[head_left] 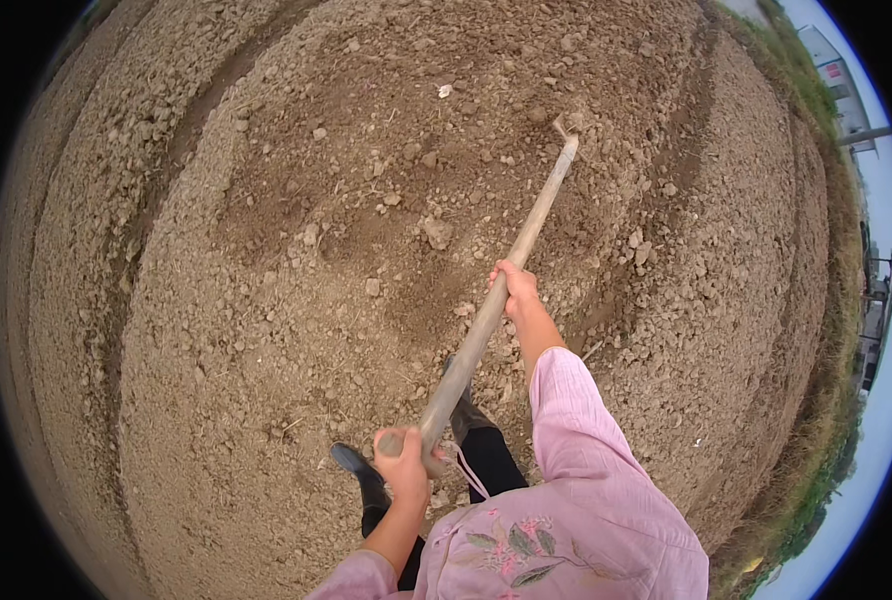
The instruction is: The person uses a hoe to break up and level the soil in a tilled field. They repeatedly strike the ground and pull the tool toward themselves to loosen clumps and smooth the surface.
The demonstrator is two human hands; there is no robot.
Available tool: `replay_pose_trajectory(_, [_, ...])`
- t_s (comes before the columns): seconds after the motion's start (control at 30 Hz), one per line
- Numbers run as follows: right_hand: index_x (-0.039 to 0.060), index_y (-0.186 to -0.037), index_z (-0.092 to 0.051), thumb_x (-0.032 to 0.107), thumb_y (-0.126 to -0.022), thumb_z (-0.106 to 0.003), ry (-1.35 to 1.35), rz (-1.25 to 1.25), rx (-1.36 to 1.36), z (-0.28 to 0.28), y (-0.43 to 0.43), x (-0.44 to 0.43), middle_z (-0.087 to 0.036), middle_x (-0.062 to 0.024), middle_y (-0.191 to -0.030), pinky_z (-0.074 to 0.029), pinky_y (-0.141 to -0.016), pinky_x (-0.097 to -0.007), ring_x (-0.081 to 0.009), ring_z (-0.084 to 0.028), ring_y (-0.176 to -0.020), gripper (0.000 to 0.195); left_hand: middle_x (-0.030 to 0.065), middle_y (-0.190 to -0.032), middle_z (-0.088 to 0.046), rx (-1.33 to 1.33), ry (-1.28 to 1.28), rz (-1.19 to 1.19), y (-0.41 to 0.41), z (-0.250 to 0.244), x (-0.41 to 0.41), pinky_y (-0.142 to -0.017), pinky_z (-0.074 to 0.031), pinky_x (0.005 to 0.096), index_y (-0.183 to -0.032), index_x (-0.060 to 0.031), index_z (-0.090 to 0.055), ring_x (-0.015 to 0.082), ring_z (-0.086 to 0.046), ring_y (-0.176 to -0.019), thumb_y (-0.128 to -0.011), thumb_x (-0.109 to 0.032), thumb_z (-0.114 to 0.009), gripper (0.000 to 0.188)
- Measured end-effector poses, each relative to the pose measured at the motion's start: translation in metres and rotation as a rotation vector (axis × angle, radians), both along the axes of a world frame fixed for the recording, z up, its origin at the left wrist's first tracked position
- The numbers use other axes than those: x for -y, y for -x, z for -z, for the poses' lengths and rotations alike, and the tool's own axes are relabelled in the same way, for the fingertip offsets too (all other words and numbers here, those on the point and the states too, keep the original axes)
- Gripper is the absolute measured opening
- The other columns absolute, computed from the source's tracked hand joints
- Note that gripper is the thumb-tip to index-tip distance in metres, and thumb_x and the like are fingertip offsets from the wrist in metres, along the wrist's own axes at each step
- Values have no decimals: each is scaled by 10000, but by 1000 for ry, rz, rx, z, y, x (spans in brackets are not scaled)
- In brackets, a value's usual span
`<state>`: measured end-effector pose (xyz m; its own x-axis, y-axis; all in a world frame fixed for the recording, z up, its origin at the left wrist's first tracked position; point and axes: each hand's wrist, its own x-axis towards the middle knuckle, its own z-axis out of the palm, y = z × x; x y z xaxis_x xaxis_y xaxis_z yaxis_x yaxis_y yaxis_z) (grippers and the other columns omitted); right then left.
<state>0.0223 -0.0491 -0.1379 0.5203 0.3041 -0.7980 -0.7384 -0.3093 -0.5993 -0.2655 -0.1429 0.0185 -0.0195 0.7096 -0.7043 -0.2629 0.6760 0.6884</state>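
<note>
A long wooden handle (467, 352) runs from near my waist up and to the right across the view. My left hand (403, 465) is closed around its butt end, just above my boots. Farther along, near the middle of the shaft, my right hand (515, 286) grips it with the arm stretched out. At the far end sits a small metal tool head (563, 129), low against the loose brown soil; its exact shape and how deep it sits cannot be told.
Cloddy tilled soil (266, 360) surrounds me, with furrows at left and right. Black boots (363, 469) stand beneath me on the bed. A larger clod (437, 233) lies left of the shaft. A grassy edge (828, 420) and buildings (836, 79) line the far right.
</note>
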Motion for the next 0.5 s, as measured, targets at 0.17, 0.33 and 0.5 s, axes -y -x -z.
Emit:
replay_pose_trajectory(0.17, [-3, -801, -519, 86, -746, -571, -221, 121, -23, -81, -49, -9, -544, -82, -636, -477, -508, -304, -176, -547, -551, 117, 105, -794, -492, 346, 58, 149, -129, -28, -63, -506, -494, 363, -858, -77, -365, 250, -560, -590, -756, -30, -568, 232])
replay_pose_trajectory(0.33, [-4, -894, -492, 104, -761, -589, -285, 119, -247, -61, 4, 31, -561, -96, -726, -506, -571, -339, -197, -573, -629, 197, 131, -870, -476, 233, 80, 158, -22, -73, -23, -499, -500, 374, -869, -50, -359, 246, -562, -582, -736, 9, -570, 257])
replay_pose_trajectory(0.5, [19, -879, -493, 109, -773, -581, -160, 152, -517, -2, 149, 71, -549, -87, -700, -492, -591, -359, -208, -553, -629, 165, 101, -673, -458, -158, 198, 1, 134, -130, 9, -359, -438, 315, -785, -42, -378, 211, -509, -442, -721, -46, -543, 177])
